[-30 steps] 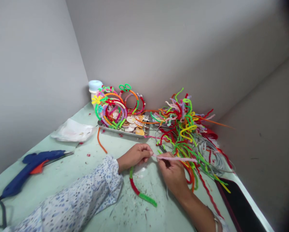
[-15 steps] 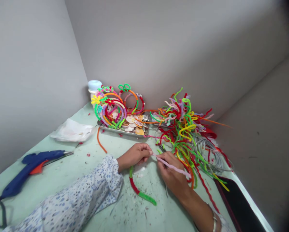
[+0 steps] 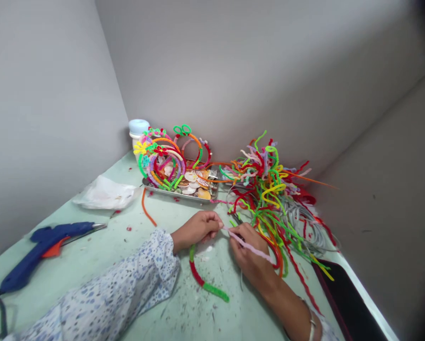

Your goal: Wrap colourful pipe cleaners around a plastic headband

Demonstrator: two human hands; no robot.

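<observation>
My left hand (image 3: 197,228) and my right hand (image 3: 251,252) meet over the pale green table (image 3: 102,265). Both pinch a pink pipe cleaner (image 3: 252,247), the left at its end, the right a little farther along, and the free length runs back over my right hand. Under my left hand lies a curved band (image 3: 204,279) wrapped in red and green pipe cleaner, its other end hidden by the hand. A heap of coloured pipe cleaners (image 3: 269,189) lies just behind my right hand.
A metal tray (image 3: 179,193) at the back holds several decorated headbands (image 3: 163,156) and shells. A blue glue gun (image 3: 45,244) lies at the left, a crumpled plastic bag (image 3: 104,193) behind it. A white jar (image 3: 137,129) stands in the corner. A black slab (image 3: 343,303) lies at the right edge.
The pink pipe cleaner's free end has swung from pointing right to lying back over my right hand. Both hands keep their pinch and have barely moved.
</observation>
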